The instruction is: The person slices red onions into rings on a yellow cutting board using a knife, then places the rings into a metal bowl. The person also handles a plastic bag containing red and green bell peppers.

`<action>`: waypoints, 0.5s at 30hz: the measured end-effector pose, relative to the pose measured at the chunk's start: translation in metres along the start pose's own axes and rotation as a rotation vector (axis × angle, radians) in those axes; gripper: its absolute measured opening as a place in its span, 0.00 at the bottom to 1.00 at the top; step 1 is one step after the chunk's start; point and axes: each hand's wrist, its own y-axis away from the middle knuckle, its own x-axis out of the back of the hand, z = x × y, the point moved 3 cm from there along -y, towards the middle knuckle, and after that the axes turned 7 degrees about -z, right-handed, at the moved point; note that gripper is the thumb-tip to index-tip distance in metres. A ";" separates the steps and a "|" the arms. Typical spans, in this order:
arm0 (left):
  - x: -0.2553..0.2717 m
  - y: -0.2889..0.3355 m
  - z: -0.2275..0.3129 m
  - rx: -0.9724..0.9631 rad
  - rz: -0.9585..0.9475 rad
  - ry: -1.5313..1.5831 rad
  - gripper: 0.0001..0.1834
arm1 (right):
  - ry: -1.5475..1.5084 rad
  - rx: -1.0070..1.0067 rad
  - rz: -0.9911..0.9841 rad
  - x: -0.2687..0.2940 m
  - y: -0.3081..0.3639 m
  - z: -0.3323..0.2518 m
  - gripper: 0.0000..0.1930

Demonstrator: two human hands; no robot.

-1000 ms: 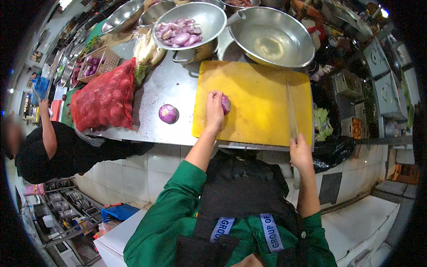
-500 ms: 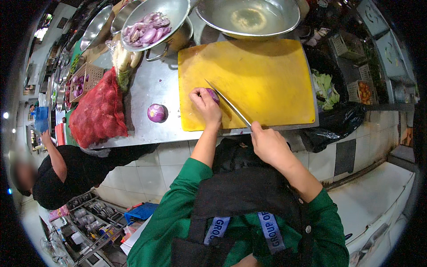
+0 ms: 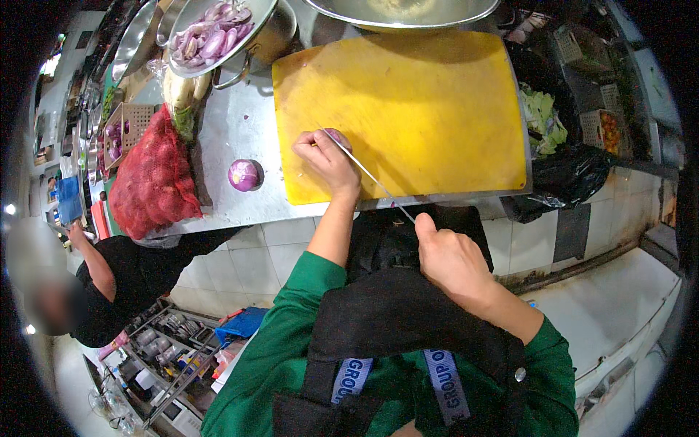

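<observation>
My left hand (image 3: 328, 164) is closed on a purple onion (image 3: 337, 138) near the left side of the yellow cutting board (image 3: 408, 102); the fingers hide much of it. In my right hand (image 3: 453, 262), just off the board's front edge, is the handle of a knife (image 3: 371, 175). Its long thin blade slants up and left, with the tip by my left fingers and the onion. Another peeled purple onion (image 3: 245, 175) sits on the metal table left of the board.
A red net sack (image 3: 154, 182) of onions stands at the table's left. Behind it, a metal bowl (image 3: 263, 14) holds sliced onions. A wide metal basin (image 3: 335, 13) is beyond the board. Leafy scraps (image 3: 542, 120) and a black plastic bag (image 3: 568, 182) lie right. Another person (image 3: 138, 280) is at far left.
My right hand and the knife have drawn back a little toward me, and the blade now lies closer to my left fingers. The whole view has shifted slightly.
</observation>
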 end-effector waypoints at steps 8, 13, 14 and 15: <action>0.001 -0.008 0.005 -0.126 -0.044 -0.103 0.07 | -0.012 0.041 -0.016 0.010 -0.029 -0.012 0.05; 0.007 -0.006 -0.012 -0.063 -0.025 -0.071 0.09 | 0.003 0.080 0.042 0.013 -0.056 -0.022 0.05; 0.008 -0.007 -0.013 -0.095 -0.011 -0.103 0.09 | -0.001 0.095 0.057 0.013 -0.065 -0.024 0.05; 0.008 -0.006 -0.013 -0.107 -0.008 -0.130 0.09 | -0.008 0.107 0.066 0.012 -0.073 -0.025 0.05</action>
